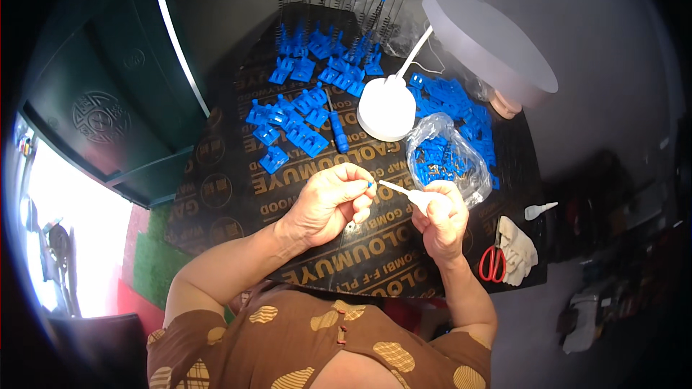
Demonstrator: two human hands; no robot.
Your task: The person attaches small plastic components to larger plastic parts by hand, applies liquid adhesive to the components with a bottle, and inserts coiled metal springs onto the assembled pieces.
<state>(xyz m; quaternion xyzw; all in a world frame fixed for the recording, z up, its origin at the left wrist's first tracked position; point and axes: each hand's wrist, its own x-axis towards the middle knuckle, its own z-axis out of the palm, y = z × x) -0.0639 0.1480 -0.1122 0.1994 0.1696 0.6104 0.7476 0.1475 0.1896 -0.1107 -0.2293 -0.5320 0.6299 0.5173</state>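
Note:
My left hand (pixel 324 205) pinches a tiny blue piece (pixel 371 184) between thumb and forefinger over the table's near half. In my right hand (pixel 443 223) is a small white glue bottle (pixel 416 197), its thin nozzle pointing left. The nozzle tip is very near the blue piece; whether they touch I cannot tell. Most of the bottle is hidden by my fingers. Beyond my right hand, a clear plastic bag (pixel 476 186) lies with small blue pieces in it. A blue-handled screwdriver (pixel 339 135) rests past my left hand.
Several blue plastic parts (pixel 303 138) cover the table's far left, with upright springs (pixel 339 0) behind. A lamp with a round white base (pixel 387 109) spreads its broad head (pixel 490 43) over the far right. Red-handled scissors (pixel 493 264), a glove (pixel 517 251) and another white bottle (pixel 537 211) lie right.

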